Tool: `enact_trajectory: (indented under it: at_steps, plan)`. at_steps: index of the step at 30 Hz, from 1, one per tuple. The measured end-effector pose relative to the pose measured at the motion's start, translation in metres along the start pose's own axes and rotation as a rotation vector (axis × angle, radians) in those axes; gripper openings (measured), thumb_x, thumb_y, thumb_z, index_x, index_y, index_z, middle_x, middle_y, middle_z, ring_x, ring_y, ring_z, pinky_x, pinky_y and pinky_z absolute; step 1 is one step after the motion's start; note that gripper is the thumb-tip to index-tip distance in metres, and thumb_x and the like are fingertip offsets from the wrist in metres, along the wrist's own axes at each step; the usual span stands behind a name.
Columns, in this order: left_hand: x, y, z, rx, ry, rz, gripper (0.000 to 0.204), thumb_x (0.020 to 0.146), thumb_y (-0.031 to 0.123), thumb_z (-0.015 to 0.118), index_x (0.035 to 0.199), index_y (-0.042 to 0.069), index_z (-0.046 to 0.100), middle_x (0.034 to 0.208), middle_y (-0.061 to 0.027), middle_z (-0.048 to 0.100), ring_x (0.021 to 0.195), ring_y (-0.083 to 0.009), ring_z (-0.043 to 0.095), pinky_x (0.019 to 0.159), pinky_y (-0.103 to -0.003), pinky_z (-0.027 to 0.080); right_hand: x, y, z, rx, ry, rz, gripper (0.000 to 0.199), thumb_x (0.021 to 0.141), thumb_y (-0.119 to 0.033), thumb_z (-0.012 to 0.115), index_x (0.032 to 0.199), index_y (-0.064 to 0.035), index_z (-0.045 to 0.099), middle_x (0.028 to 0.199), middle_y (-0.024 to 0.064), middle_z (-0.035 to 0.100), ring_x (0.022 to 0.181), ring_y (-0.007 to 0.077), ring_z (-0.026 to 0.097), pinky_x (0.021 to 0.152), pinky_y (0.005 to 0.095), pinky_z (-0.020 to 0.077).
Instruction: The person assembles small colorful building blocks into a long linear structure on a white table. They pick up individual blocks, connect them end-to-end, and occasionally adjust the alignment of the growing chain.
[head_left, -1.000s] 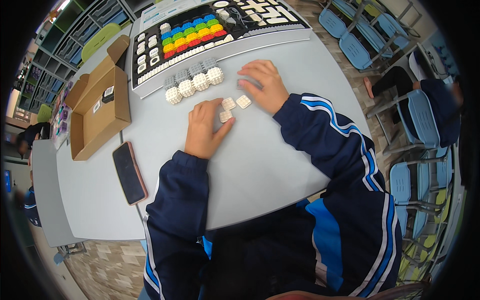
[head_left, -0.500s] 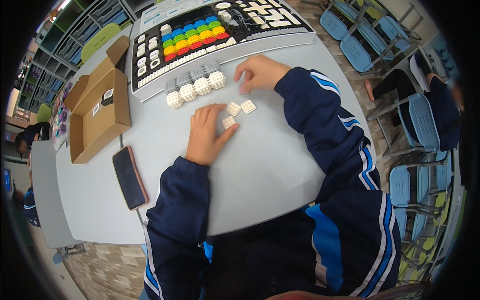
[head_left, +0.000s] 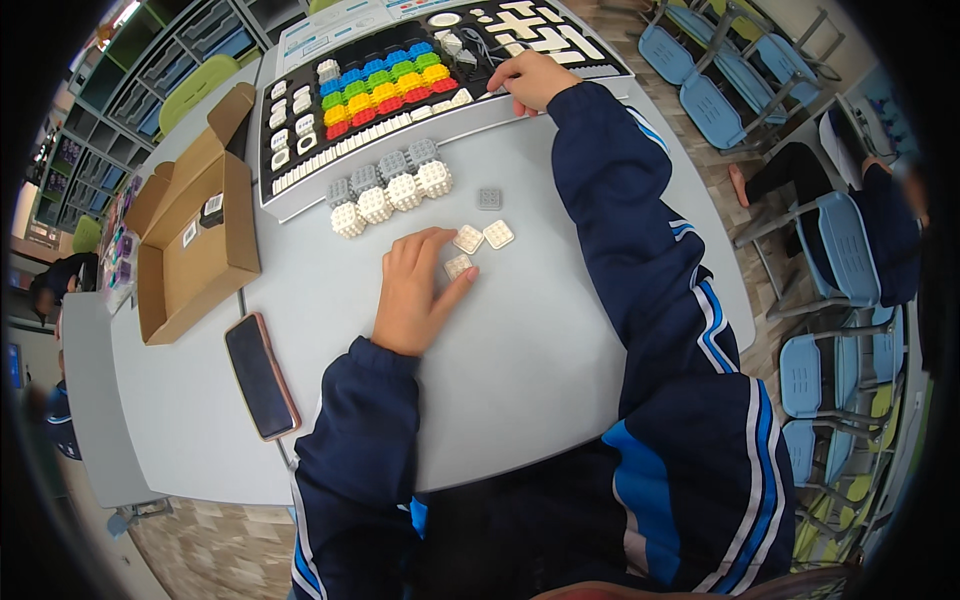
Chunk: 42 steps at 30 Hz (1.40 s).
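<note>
My left hand (head_left: 410, 290) rests on the table, its fingers spread around the near end of a small group of square white tiles (head_left: 498, 234). The thumb touches the edge of the nearest tile (head_left: 457, 266); nothing is gripped. Beyond these lies a square grey tile (head_left: 489, 199). My right hand (head_left: 537, 82) reaches over the front edge of the kit tray (head_left: 400, 150), fingers bent but apart at its row of thin grey pieces. I make out nothing held there. Left of the grey tile stands a row of knobbly white cubes (head_left: 402, 190) backed by grey cubes (head_left: 393, 165).
Coloured blocks (head_left: 385, 90) fill the tray's middle, with white parts around them. An open cardboard box (head_left: 205, 240) and a phone (head_left: 262, 375) lie on the left. Blue chairs (head_left: 845, 245) and a seated person (head_left: 870, 190) are off to the right.
My right hand has moved away from me, from above the table to the tray's front edge. The grey tile now shows where its fingers were. My left hand stays by the white tiles.
</note>
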<state>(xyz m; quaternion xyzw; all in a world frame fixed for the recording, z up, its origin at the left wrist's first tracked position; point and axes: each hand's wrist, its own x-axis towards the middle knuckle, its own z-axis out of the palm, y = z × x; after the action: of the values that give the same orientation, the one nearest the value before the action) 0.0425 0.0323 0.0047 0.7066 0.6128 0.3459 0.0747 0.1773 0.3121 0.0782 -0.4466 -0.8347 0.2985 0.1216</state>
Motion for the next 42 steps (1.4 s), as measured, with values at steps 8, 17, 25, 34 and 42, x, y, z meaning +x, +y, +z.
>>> enact_trajectory:
  at_steps: [8,17,25,34,42]
  plan:
    - [-0.001,-0.001,-0.004,-0.034,-0.022,-0.052,0.043,0.088,0.023,0.070,0.123,0.002,0.056,0.123,-0.0143,0.057,0.115,-0.0321,0.049,0.099,-0.040,0.036,0.004,-0.006,0.007,-0.102,-0.045,0.037,0.050,0.081,0.000,0.036,0.110,-0.0190,0.072,0.067,0.0090,0.065,0.058,0.0172,0.063,0.056,0.0347,0.0511]
    - [0.002,0.000,-0.003,-0.046,-0.032,-0.051,0.042,0.088,0.022,0.069,0.123,0.002,0.056,0.124,-0.0142,0.057,0.116,-0.0320,0.049,0.100,-0.040,0.036,0.005,-0.015,0.009,-0.412,-0.055,0.034,0.049,0.084,-0.003,0.038,0.121,-0.0197,0.066,0.103,0.0091,0.070,0.054,0.0193,0.067,0.058,0.0342,0.0554]
    - [0.000,-0.002,-0.002,-0.033,-0.023,-0.035,0.041,0.088,0.022,0.069,0.122,0.002,0.057,0.123,-0.0126,0.057,0.115,-0.0315,0.049,0.099,-0.039,0.036,-0.006,-0.028,0.009,-0.496,-0.025,0.084,0.047,0.087,-0.005,0.043,0.126,-0.0217,0.062,0.098,0.0104,0.071,0.056,0.0191,0.068,0.060,0.0341,0.0565]
    - [-0.001,-0.001,-0.002,-0.027,-0.015,-0.027,0.038,0.089,0.022,0.069,0.120,0.004,0.058,0.123,-0.0112,0.057,0.115,-0.0300,0.049,0.098,-0.038,0.037,-0.032,-0.042,-0.023,-0.229,-0.051,-0.079,0.027,0.094,-0.022,0.057,0.118,-0.0123,0.065,0.069,0.0114,0.066,0.053,0.0160,0.064,0.050,0.0316,0.0513]
    - [0.001,-0.001,-0.002,-0.005,-0.013,-0.003,0.037,0.089,0.023,0.069,0.119,0.005,0.059,0.122,-0.0104,0.057,0.115,-0.0292,0.049,0.098,-0.038,0.037,-0.056,-0.046,0.046,-0.578,-0.403,-0.291,0.033,0.071,-0.024,0.084,0.085,-0.0002,0.066,0.079,0.0138,0.069,0.058,0.0219,0.068,0.055,0.0350,0.0535]
